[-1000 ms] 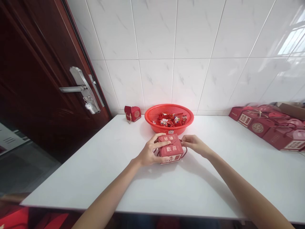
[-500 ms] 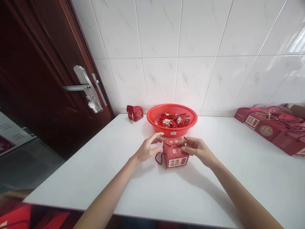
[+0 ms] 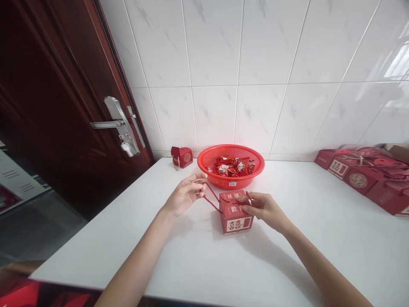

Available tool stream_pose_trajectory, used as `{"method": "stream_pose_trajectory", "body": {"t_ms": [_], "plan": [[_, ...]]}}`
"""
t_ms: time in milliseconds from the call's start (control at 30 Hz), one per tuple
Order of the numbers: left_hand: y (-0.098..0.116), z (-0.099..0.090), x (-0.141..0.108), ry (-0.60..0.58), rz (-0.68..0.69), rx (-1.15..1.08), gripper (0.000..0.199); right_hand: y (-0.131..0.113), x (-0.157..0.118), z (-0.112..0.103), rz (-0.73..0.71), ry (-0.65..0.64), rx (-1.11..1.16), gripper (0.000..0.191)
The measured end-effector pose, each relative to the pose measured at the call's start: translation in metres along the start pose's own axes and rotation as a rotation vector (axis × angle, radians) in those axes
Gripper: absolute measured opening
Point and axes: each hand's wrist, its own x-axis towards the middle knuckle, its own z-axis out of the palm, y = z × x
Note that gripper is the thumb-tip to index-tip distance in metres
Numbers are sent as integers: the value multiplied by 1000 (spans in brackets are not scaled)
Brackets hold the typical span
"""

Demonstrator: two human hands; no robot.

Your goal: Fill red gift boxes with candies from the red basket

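A small red gift box (image 3: 238, 215) with pale lettering and a closed flap top stands upright on the white table. On its left side a dark red cord (image 3: 212, 204) is stretched out in a loop, pinched at its far end by my left hand (image 3: 187, 194). My right hand (image 3: 262, 209) rests at the box's upper right corner, thumb and fingertips closed on its top edge, with a bit of red cord by the fingers. Just behind the box is a red plastic basket (image 3: 231, 183) holding several red-wrapped candies (image 3: 234, 166).
Another small red box (image 3: 182, 157) with a pale cord stands at the back left by the tiled wall. Several red boxes (image 3: 367, 175) are lined up at the right. A dark wooden door (image 3: 64, 85) is on the left; red items (image 3: 22, 294) lie below the table's front edge.
My left hand has moved from beside the box out to the left, drawing the left cord, which hung loose, into a taut loop. My right hand stays on the box. The view has tilted slightly.
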Motion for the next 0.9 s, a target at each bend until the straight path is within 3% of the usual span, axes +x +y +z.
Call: {"method": "stream_pose_trajectory", "body": {"t_ms": [167,333,533,767,900], "plan": [[25,6,-1,-154,-27,50,24,-21,2,-6,-80,60,-1,35],[40,42,8,-255,-39,164,34,-64,14,-8,-130,135,1,30],[36,72,23,-171,103,370,39,-97,26,2,-135,142,-216,24],[27,80,35,-58,336,579,41,-107,30,-4,-97,43,-142,23],[25,82,39,-12,409,643,40,-110,30,-1,-136,84,-160,29]]}}
